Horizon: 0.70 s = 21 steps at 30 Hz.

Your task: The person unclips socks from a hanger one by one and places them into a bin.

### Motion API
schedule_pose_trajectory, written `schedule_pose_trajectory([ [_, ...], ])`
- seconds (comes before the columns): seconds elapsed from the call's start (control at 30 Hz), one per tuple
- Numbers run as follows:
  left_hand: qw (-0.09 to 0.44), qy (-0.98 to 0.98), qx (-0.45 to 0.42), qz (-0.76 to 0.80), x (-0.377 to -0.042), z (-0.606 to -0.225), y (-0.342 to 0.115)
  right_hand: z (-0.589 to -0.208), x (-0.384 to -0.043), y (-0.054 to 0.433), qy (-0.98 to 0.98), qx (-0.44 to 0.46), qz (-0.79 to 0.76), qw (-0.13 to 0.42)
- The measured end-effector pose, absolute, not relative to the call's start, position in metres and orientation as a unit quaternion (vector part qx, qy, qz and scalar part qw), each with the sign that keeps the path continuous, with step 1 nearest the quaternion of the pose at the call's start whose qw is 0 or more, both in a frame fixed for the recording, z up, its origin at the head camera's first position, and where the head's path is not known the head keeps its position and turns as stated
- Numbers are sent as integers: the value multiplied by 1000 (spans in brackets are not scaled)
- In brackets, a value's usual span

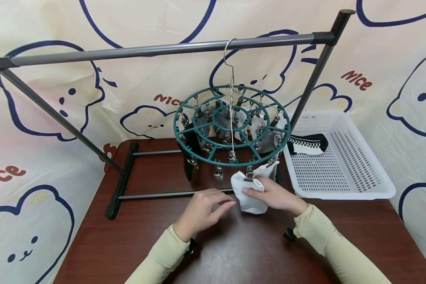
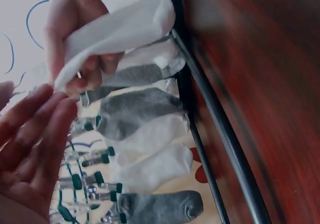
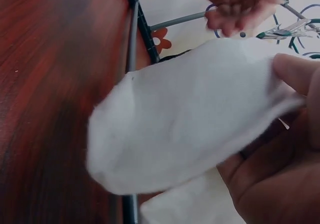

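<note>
A white sock (image 1: 248, 203) dangles at the front edge of a round green clip hanger (image 1: 213, 161). My right hand (image 1: 278, 194) pinches its upper end between thumb and fingers, right by a metal clip (image 1: 249, 173). Just left of the sock, my left hand (image 1: 205, 207) holds nothing, its fingers loosely bent. The left wrist view has the left hand's fingertips close to the sock's end, and gray socks (image 2: 145, 111) and white socks (image 2: 155, 166) hanging in a row behind. Across the right wrist view the sock (image 3: 185, 119) lies large.
The hanger hooks over a gray rack bar (image 1: 163, 49), whose legs and lower rods (image 1: 152, 195) stand on a dark red table (image 1: 241, 252). At the right sits a white perforated basket (image 1: 372, 165) with a black-and-white checkered sock (image 1: 307, 145) in it.
</note>
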<state>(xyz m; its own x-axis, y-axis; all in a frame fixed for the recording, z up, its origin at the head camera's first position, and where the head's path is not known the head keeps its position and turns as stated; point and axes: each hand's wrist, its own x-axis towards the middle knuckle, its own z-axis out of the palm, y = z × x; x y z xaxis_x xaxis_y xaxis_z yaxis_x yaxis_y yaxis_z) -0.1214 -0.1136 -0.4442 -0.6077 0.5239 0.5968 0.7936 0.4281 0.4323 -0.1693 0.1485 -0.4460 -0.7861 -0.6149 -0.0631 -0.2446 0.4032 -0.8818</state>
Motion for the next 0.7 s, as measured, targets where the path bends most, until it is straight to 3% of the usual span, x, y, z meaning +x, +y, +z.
schedule_pose_trajectory([
  [0.27,266,-792,-360,-416,-118,-435,-101,-456,-168,146,805,-274,-485,204],
  [0.7,214,-816,-307,-441,-129,-418,-74,-455,-165,142,813,-279,-468,205],
])
